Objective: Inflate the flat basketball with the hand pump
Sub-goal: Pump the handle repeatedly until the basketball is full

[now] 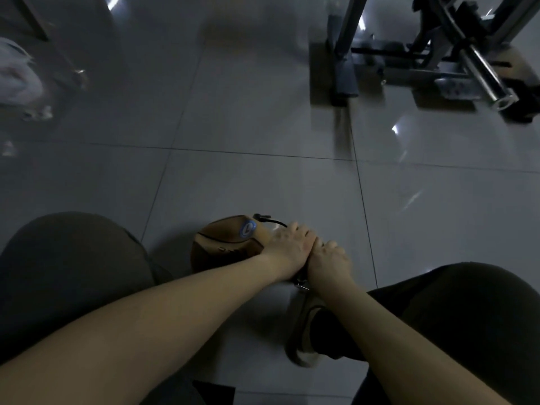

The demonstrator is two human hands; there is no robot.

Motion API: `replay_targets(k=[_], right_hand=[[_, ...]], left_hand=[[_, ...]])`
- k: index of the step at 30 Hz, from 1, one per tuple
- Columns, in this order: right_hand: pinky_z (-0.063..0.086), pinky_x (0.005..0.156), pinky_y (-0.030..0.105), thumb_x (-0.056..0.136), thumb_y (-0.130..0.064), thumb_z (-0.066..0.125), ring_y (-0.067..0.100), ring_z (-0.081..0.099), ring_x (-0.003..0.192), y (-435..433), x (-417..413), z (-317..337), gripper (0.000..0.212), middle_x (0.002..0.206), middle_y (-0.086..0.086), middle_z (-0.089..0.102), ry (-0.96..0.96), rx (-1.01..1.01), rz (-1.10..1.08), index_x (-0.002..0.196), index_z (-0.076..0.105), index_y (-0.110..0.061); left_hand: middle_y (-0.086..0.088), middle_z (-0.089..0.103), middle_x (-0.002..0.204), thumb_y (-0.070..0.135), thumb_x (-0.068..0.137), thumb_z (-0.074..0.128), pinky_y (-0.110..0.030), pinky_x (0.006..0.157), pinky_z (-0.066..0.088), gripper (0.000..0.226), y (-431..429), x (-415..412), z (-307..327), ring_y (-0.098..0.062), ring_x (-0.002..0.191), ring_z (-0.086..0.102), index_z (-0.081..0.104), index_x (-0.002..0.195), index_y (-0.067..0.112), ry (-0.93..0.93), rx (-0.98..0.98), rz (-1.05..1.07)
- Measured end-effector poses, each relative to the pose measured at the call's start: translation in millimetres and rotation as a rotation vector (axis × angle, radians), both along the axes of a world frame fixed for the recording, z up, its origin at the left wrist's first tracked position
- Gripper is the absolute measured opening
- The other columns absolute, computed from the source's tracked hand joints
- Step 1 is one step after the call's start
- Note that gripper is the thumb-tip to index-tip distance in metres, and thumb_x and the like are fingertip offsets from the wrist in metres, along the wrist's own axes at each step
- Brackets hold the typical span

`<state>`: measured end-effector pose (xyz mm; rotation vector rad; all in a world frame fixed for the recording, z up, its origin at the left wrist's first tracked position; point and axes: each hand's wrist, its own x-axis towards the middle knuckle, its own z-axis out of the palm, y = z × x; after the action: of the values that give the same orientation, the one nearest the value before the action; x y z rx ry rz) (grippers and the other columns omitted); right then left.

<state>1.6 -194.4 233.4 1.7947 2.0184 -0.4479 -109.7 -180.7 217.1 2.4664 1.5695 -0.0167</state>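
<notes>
The room is dim, with a glossy grey tiled floor [263, 118] and a metal exercise frame [438, 62] at the far right. The flat basketball [225, 244] lies on the floor between my knees, and a black hose [270, 220] reaches its top. My left hand [287, 247] and right hand [330, 258] touch side by side, fingers curled round the hand pump [301, 283], which is mostly hidden beneath them.

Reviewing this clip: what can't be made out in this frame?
Head view:
Hand pump: nearly all hidden under the left hand and right hand gripping it; only its black hose shows clearly.
Where the hose meets the basketball: too small, dark.
White object, left edge: blurred, cut off.
</notes>
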Motion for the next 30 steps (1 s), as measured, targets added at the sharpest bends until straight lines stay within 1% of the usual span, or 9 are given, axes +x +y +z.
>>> replay_targets(k=[3,5,7,10,14,18,23,26,30], right_hand=[[0.051,0.092,0.048,0.093,-0.018,0.052,0.032,0.048,0.122,-6.3,6.4,8.7,0.043,0.133,0.013,0.048,0.044,-0.169,-0.005,0.134,0.042,-0.012],[0.053,0.092,0.047,0.089,-0.014,0.058,0.032,0.054,0.118,-9.8,6.9,27.1,0.042,0.130,0.012,0.053,0.129,-0.178,-0.027,0.131,0.049,-0.013],[0.052,0.086,0.040,0.088,-0.012,0.061,0.032,0.059,0.108,-6.4,7.2,49.9,0.032,0.118,0.013,0.059,0.219,-0.010,-0.024,0.120,0.056,-0.012],[0.043,0.069,0.034,0.091,-0.019,0.060,0.029,0.057,0.091,0.5,3.3,89.4,0.017,0.101,0.010,0.057,0.222,0.417,0.023,0.106,0.056,-0.011],[0.043,0.067,0.035,0.087,-0.020,0.059,0.025,0.050,0.082,6.9,0.5,105.5,0.014,0.092,0.008,0.054,0.172,0.749,0.100,0.098,0.055,-0.012],[0.039,0.068,0.037,0.087,-0.016,0.054,0.028,0.050,0.084,1.5,-3.4,77.4,0.008,0.093,0.009,0.053,0.093,0.634,0.097,0.095,0.054,-0.013],[0.038,0.076,0.033,0.093,-0.026,0.055,0.023,0.049,0.097,1.3,-7.8,40.4,0.019,0.107,0.006,0.052,-0.012,0.336,0.137,0.108,0.049,-0.017],[0.041,0.076,0.033,0.094,-0.027,0.053,0.024,0.050,0.102,-0.4,-9.5,24.7,0.024,0.113,0.008,0.052,-0.055,0.209,0.152,0.114,0.048,-0.016],[0.046,0.084,0.034,0.096,-0.028,0.050,0.026,0.049,0.110,-1.8,-6.4,13.4,0.029,0.123,0.009,0.052,-0.058,0.085,0.170,0.122,0.046,-0.015]], left_hand=[[-0.009,0.055,0.118,0.022,0.099,0.043,-0.040,0.088,0.042,0.022,-9.6,5.9,6.1,-0.028,0.106,0.048,0.049,0.119,0.015,0.124,-0.046,-0.088],[-0.009,0.058,0.122,0.022,0.098,0.047,-0.043,0.096,0.043,0.026,-12.3,2.8,20.6,-0.029,0.114,0.051,0.052,0.122,0.014,0.122,-0.100,-0.050],[-0.009,0.061,0.122,0.018,0.098,0.045,-0.042,0.094,0.044,0.023,-5.1,-3.6,47.0,-0.029,0.115,0.055,0.054,0.120,0.014,0.086,-0.046,-0.011],[-0.009,0.061,0.108,0.016,0.091,0.053,-0.040,0.075,0.044,0.012,10.8,-16.5,100.1,-0.029,0.101,0.058,0.055,0.103,0.017,-0.092,0.066,0.065],[-0.006,0.056,0.094,0.014,0.088,0.052,-0.031,0.067,0.031,0.005,15.4,-22.7,125.6,-0.022,0.085,0.051,0.054,0.093,0.015,-0.207,0.292,0.051],[-0.006,0.056,0.092,0.015,0.088,0.043,-0.035,0.068,0.038,0.014,2.6,-13.9,72.4,-0.024,0.082,0.050,0.054,0.096,0.016,-0.131,0.344,0.064],[-0.005,0.054,0.097,0.019,0.088,0.048,-0.034,0.068,0.032,0.015,-11.3,-6.4,13.4,-0.023,0.086,0.046,0.050,0.103,0.018,-0.019,0.225,0.166],[-0.008,0.050,0.105,0.027,0.087,0.033,-0.037,0.076,0.036,0.032,-17.5,-8.1,-0.9,-0.027,0.094,0.046,0.048,0.113,0.016,-0.023,0.132,0.131],[-0.011,0.048,0.114,0.027,0.091,0.037,-0.040,0.089,0.040,0.037,-24.5,-8.0,-11.5,-0.028,0.102,0.045,0.045,0.125,0.014,0.046,0.040,0.088]])
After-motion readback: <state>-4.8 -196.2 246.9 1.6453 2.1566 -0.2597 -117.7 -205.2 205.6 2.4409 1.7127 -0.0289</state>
